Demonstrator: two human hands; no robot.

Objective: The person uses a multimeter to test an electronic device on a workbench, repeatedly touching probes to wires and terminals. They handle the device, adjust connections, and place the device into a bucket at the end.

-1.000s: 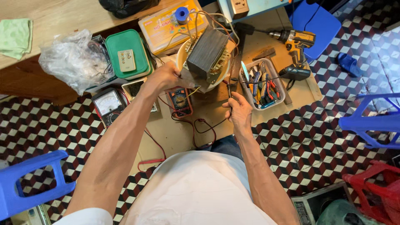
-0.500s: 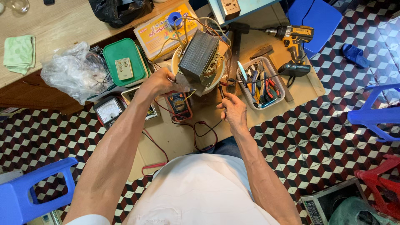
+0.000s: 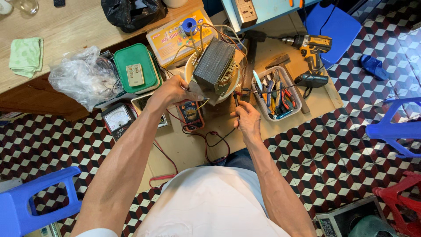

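You are sitting over a sheet of cardboard laid on the chequered floor, and your left hand is closing its fingers against the near left side of a grey laminated transformer, which is sitting tilted in a cream bowl near the far edge of the cardboard, with coloured wires curling up around it. Your right hand is pinching a thin dark test probe between thumb and fingertips, its tip pointing up toward the transformer's near right corner; whether the tip is touching metal you cannot tell from here. Between your two hands a small orange-edged multimeter is lying flat on the cardboard, and its red and black leads are looping back toward your lap. Just right of your right hand a clear plastic tray of pliers and screwdrivers is sitting near the cardboard's right side, with a yellow cordless drill lying beyond it at the far right corner. To the left of your left hand a green-lidded box is carrying a small pale remote, a crumpled clear plastic bag is resting beside it, and an analogue meter is lying nearer you at the cardboard's left edge
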